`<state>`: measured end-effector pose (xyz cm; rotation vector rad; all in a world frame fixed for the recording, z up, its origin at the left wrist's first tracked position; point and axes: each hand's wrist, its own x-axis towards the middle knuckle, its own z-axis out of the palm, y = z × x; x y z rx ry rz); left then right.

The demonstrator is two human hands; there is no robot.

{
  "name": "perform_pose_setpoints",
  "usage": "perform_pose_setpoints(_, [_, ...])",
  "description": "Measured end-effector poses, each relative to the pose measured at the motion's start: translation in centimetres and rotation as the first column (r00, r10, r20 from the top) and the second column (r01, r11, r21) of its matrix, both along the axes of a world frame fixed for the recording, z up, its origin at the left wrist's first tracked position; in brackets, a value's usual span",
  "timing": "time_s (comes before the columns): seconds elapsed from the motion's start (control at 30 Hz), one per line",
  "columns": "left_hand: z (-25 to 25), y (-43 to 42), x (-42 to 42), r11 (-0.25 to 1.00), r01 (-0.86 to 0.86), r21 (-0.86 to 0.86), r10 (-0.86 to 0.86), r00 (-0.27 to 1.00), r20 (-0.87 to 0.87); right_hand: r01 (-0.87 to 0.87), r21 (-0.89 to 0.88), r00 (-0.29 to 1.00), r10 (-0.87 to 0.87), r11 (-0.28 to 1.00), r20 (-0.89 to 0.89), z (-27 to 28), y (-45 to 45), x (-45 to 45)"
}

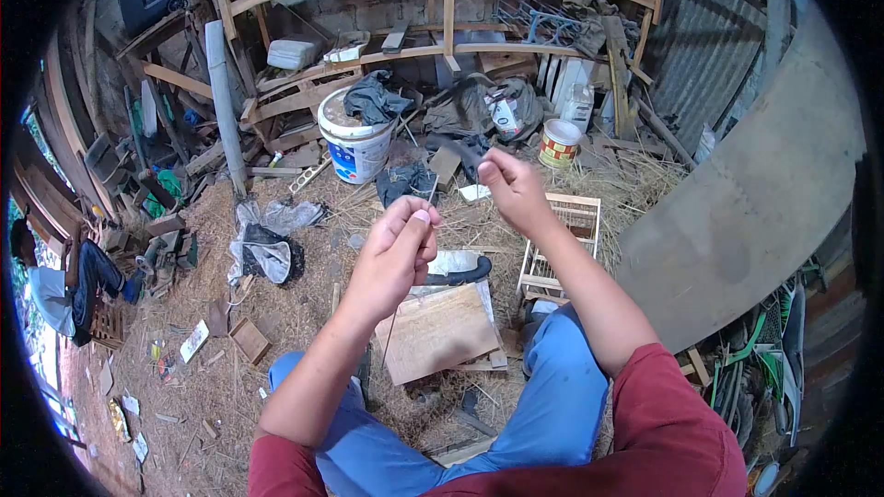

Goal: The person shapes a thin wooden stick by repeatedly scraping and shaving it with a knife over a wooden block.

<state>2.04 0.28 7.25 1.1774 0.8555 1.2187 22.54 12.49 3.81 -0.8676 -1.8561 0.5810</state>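
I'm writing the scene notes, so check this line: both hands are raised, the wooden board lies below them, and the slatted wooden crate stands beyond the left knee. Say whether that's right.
Not quite: the head view shows the slatted wooden crate standing beyond the right knee, not the left. The left hand and right hand are raised, with the wooden board below them.

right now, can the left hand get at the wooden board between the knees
Probably yes: the wooden board lies below the left hand, between the knees, top mostly bare. A thin strip seems held in that grip and may need letting go first.
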Motion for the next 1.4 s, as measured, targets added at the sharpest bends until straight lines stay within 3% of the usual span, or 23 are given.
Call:
perform_pose_setpoints(0.03, [-0.2, 0.2, 0.0, 1.000, -0.024, 0.010, 0.024, 1.000, 0.011, -0.001, 0.000, 1.000, 0.001, 1.000, -0.001, 0.0, -0.2, -0.1])
perform_pose_setpoints(0.1, [-0.6, 0.5, 0.0, 0.999, -0.050, 0.017, 0.049, 0.999, 0.023, -0.161, 0.130, 0.985, 0.151, 0.978, 0.087, -0.2, -0.5, -0.6])
perform_pose_setpoints(0.17, [-0.9, 0.6, -0.2, 0.998, -0.034, -0.054, 0.036, 0.998, 0.042, -0.188, 0.178, 0.976, 0.163, 0.966, 0.145, 0.1, -1.0, -0.9])
perform_pose_setpoints(0.43, [-0.4, 0.2, -0.1, 0.999, -0.035, -0.008, 0.035, 0.997, 0.069, -0.242, 0.324, 0.946, 0.148, 0.915, 0.290, 0.7, -1.5, -1.3])
perform_pose_setpoints(0.57, [-0.1, -0.2, 0.1, 1.000, -0.027, -0.001, 0.027, 0.998, 0.061, -0.232, 0.371, 0.957, 0.143, 0.899, 0.253, 0.7, -1.3, -1.2])
perform_pose_setpoints(0.63, [0.1, -0.5, 0.0, 1.000, -0.003, 0.011, 0.002, 0.998, 0.069, -0.074, 0.179, 0.995, 0.060, 0.981, 0.081, 0.5, -1.0, -0.9])
perform_pose_setpoints(0.77, [0.1, -0.9, 0.5, 0.999, -0.039, 0.022, 0.038, 0.998, 0.059, 0.001, 0.037, 1.000, -0.001, 0.999, 0.000, 1.3, -1.0, -0.1])
perform_pose_setpoints(0.8, [0.2, -0.8, 0.5, 0.999, -0.044, 0.027, 0.042, 0.997, 0.060, -0.004, 0.042, 1.000, 0.004, 0.999, 0.001, 1.2, -1.2, -0.3])
perform_pose_setpoints(0.9, [-0.1, -0.5, 0.5, 0.993, -0.101, -0.055, 0.104, 0.993, 0.059, -0.156, 0.281, 0.980, 0.112, 0.947, 0.166, 0.9, -2.2, -1.3])
perform_pose_setpoints(1.0, [-0.5, -0.3, 0.3, 0.999, -0.049, -0.004, 0.049, 0.998, 0.042, -0.156, 0.322, 0.978, 0.099, 0.934, 0.185, 0.8, -2.1, -1.5])
perform_pose_setpoints(1.07, [-0.4, -0.1, 0.1, 0.998, -0.047, 0.029, 0.044, 0.995, 0.091, -0.065, 0.314, 0.989, 0.018, 0.947, 0.150, 0.1, -0.8, -1.4])
perform_pose_setpoints(1.13, [-0.4, 0.2, -0.1, 0.999, -0.010, 0.033, 0.005, 0.991, 0.136, 0.077, -0.092, 0.991, -0.087, 0.993, -0.101, -0.8, 0.7, -0.9])
perform_pose_setpoints(1.2, [-1.0, 1.2, -0.1, 0.987, -0.084, 0.136, 0.034, 0.941, 0.337, 0.052, -0.084, 0.977, -0.068, 0.995, -0.202, -2.1, 1.8, -1.3])
perform_pose_setpoints(1.27, [-1.9, 3.0, -1.3, 0.974, -0.143, 0.177, 0.030, 0.852, 0.523, -0.110, -0.478, 0.945, -0.058, 0.871, -0.322, -2.6, 1.5, -1.5])
perform_pose_setpoints(1.33, [-2.3, 4.4, -2.9, 0.963, -0.225, 0.151, 0.075, 0.758, 0.648, -0.157, -0.513, 0.941, -0.030, 0.844, -0.338, -2.6, 0.5, -2.1])
perform_pose_setpoints(1.4, [-3.2, 5.7, -4.6, 0.958, -0.257, 0.130, 0.074, 0.653, 0.753, -0.112, -0.614, 0.984, -0.001, 0.781, -0.180, -1.9, -0.7, -2.6])
